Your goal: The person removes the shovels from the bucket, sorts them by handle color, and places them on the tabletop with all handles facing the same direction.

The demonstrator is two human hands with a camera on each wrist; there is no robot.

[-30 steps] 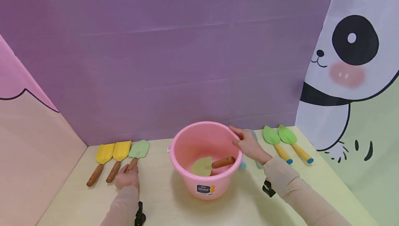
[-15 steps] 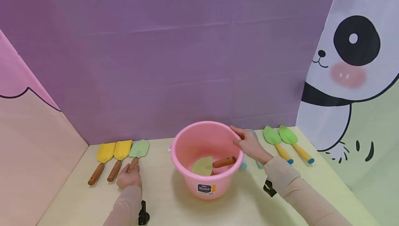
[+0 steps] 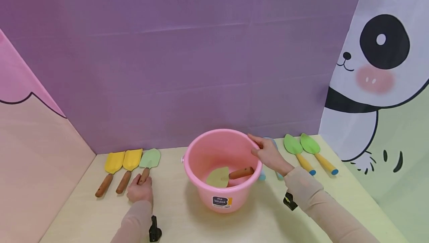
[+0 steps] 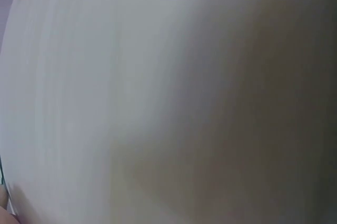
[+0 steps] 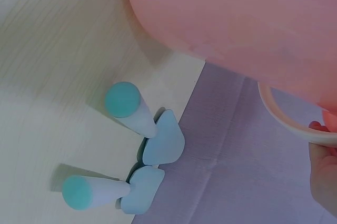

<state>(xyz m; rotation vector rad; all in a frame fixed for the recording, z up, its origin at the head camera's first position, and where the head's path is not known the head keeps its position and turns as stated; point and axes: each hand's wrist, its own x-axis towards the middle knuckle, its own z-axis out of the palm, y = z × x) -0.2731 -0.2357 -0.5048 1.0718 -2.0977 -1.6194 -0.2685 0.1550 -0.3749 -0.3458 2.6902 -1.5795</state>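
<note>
At the left of the head view, my left hand (image 3: 140,191) grips the wooden handle of a pale green garden trowel (image 3: 150,158), whose blade points to the back wall. My right hand (image 3: 270,155) holds the right rim of a pink bucket (image 3: 206,196), thumb and fingers on either side of the edge. Inside the bucket lies a yellow-green trowel (image 3: 218,178) with a wooden handle; a bit of brown shows beneath it. The right wrist view has the bucket's outer wall (image 5: 237,13) close up. The left wrist view is mostly blurred table, with a sliver of hand at lower left.
Left of my left hand lie two yellow shovels (image 3: 114,162) with wooden handles. Two blue trowels (image 5: 164,140) lie behind the bucket on the right, partly hidden in the head view. Two green trowels (image 3: 292,145) with yellow handles are further right. A purple wall (image 3: 201,68) closes the back.
Both hands keep their holds. The left hand and trowel shift only slightly in the picture, along with the whole view; the bucket stays in place.
</note>
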